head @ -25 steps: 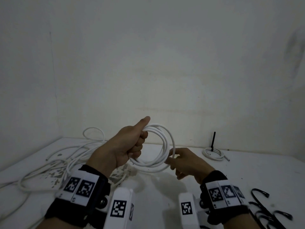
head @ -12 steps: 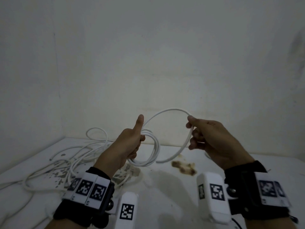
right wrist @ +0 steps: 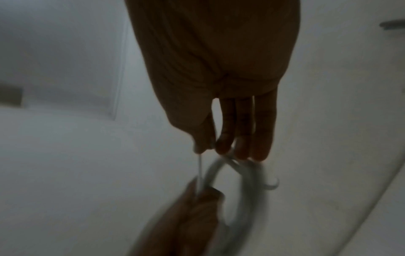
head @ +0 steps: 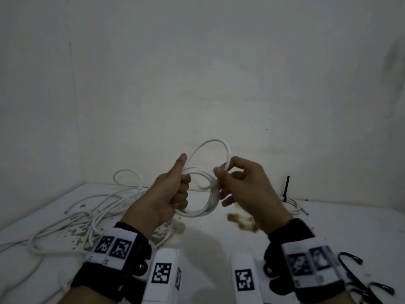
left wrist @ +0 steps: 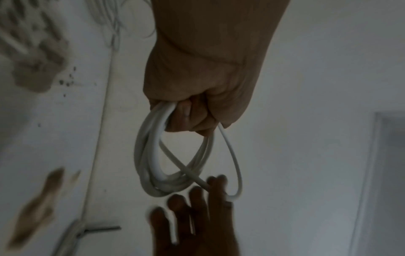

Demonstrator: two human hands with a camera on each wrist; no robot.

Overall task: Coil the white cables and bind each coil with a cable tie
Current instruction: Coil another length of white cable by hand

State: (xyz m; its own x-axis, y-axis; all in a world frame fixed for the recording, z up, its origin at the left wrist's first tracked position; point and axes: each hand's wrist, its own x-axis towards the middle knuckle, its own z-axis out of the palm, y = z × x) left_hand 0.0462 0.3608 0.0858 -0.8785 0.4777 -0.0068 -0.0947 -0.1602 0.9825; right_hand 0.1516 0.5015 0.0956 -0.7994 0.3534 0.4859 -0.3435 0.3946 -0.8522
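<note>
Nearest the camera, loose black cable ties are lying on the white table to the right of the coil. Above the table, the left hand is gripping the white cable coil in a closed fist with thumb raised, while the right hand, close against the coil's right side, is pinching its free upper loop between thumb and fingers. Farther back, uncoiled white cables are sprawling left of the coil, and a bound coil with an upright black tie is sitting to its right by the wall.
</note>
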